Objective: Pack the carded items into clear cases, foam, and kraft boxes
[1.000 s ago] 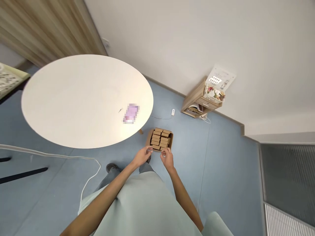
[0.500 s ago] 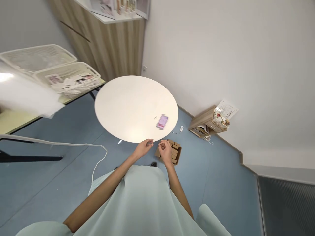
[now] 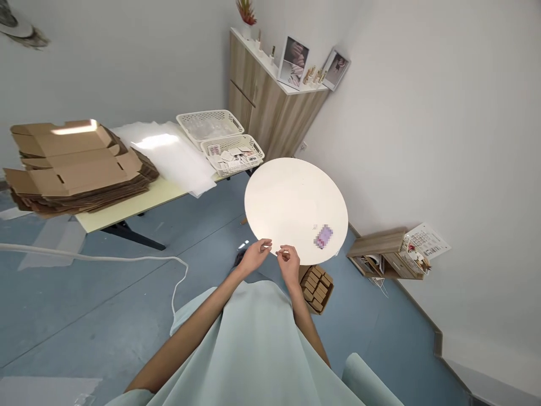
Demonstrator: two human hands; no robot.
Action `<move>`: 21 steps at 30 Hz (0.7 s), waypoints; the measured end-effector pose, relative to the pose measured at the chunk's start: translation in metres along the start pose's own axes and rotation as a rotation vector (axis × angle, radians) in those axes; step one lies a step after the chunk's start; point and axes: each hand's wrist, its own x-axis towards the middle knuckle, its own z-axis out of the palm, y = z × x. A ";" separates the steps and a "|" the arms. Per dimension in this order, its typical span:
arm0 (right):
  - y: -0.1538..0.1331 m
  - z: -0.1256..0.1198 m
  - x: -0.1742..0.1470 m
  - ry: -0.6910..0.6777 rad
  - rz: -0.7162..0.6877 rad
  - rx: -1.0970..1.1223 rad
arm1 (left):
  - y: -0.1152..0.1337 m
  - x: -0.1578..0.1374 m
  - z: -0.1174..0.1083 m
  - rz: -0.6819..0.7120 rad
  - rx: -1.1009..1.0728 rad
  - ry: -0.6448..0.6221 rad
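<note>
Just over the near edge of the round white table (image 3: 291, 192) are both of my hands. My left hand (image 3: 256, 257) has its fingers loosely bent and apart, with nothing visible in it. A short gap away, my right hand (image 3: 289, 266) is curled with thumb and fingertips together in a pinch; whatever it may hold is too small to make out. On the table's right side lies a blurred purple rectangular item (image 3: 323, 236), with a tiny pale piece (image 3: 315, 226) beside it.
A yellow table (image 3: 114, 217) at left bears stacked flat cardboard boxes (image 3: 80, 169), white foam sheets (image 3: 169, 158) and two plastic baskets (image 3: 211, 113). Small brown boxes fill a carton (image 3: 327, 299) on the floor. A white cable (image 3: 105, 258), small cabinet (image 3: 376, 245) and tall cabinet (image 3: 270, 113) stand around.
My view has swung left, bringing the cardboard stack into sight, and the round table appears further right. Both hands keep nearly the same pose, now over the table's edge.
</note>
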 end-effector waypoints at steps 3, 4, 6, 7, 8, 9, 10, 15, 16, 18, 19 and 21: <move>-0.010 0.024 0.018 -0.020 0.024 0.021 | 0.001 0.014 -0.028 -0.003 -0.010 0.030; -0.012 0.032 0.025 -0.025 0.032 0.031 | 0.002 0.019 -0.038 -0.006 -0.008 0.035; -0.015 0.048 0.039 -0.036 0.047 0.052 | 0.003 0.031 -0.058 -0.014 -0.004 0.045; -0.016 0.057 0.046 -0.040 0.056 0.065 | 0.004 0.038 -0.069 -0.019 -0.002 0.050; -0.017 0.065 0.054 -0.042 0.068 0.079 | 0.005 0.044 -0.081 -0.025 0.001 0.055; -0.019 0.074 0.062 -0.045 0.085 0.093 | 0.007 0.051 -0.094 -0.031 0.007 0.062; -0.020 0.082 0.071 -0.047 0.104 0.104 | 0.008 0.058 -0.107 -0.039 0.013 0.071; -0.034 0.125 0.117 -0.046 0.169 0.122 | 0.015 0.099 -0.170 -0.085 0.053 0.133; -0.038 0.133 0.126 -0.046 0.174 0.127 | 0.016 0.108 -0.180 -0.094 0.060 0.146; -0.046 0.147 0.142 -0.047 0.179 0.134 | 0.016 0.127 -0.197 -0.111 0.065 0.165; -0.050 0.152 0.150 -0.046 0.180 0.134 | 0.016 0.136 -0.204 -0.119 0.064 0.167; -0.058 0.161 0.162 -0.046 0.187 0.126 | 0.015 0.153 -0.216 -0.132 0.062 0.166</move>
